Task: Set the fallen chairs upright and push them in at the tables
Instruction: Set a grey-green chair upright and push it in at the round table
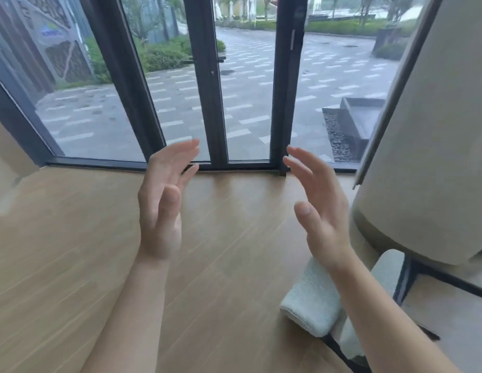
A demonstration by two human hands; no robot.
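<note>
Both hands are raised empty in front of the window frame (pixel 207 84), the left hand (pixel 164 200) and right hand (pixel 319 205) open with fingers spread, palms facing each other, gripping nothing. The only chair (pixel 312 297) in sight, pale and fuzzy on a dark frame, lies low on the wooden floor (pixel 73 251) below the right forearm, beside a big rounded beige piece (pixel 423 170). It looks tipped over, so righting it seems yet to begin; no table is clearly visible.

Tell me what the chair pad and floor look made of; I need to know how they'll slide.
Chair pad: pale fuzzy fabric, bouclé or fleece by its nubby pile, on a dark frame, probably metal. Floor: light wood-look planks, matte, with visible seams; wood or laminate, unclear.
</note>
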